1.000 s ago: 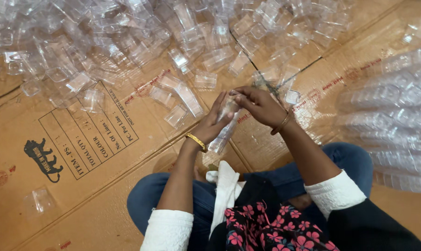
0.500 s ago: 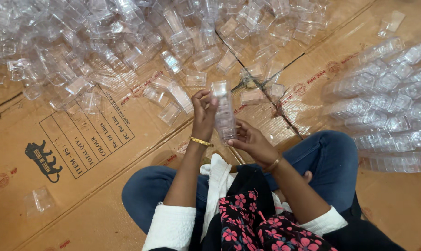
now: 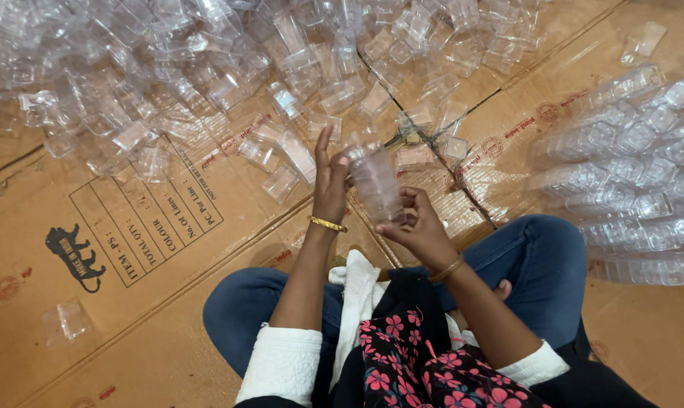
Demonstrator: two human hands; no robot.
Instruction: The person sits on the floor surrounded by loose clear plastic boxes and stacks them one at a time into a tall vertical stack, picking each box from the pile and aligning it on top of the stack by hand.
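I sit cross-legged on flattened cardboard. Between my hands stands a stack of nested clear plastic cups [image 3: 376, 183], held upright and slightly tilted. My right hand [image 3: 416, 227] grips the stack's lower end from the right. My left hand [image 3: 330, 180] presses flat against the stack's left side, fingers stretched upward and thumb toward the cups. A gold bangle sits on each wrist. A large heap of loose clear plastic cups [image 3: 206, 68] lies just beyond my hands.
Long stacked rows of nested clear cups [image 3: 636, 174] lie at the right. The cardboard sheet [image 3: 92, 249] with a printed label and animal mark covers the floor at left, with one stray cup [image 3: 66, 321] on it. My knees in blue jeans [image 3: 538, 264] flank the hands.
The stack was low and hidden between both hands, then raised upright. My right hand slid down to its lower end and my left hand opened flat against its side.
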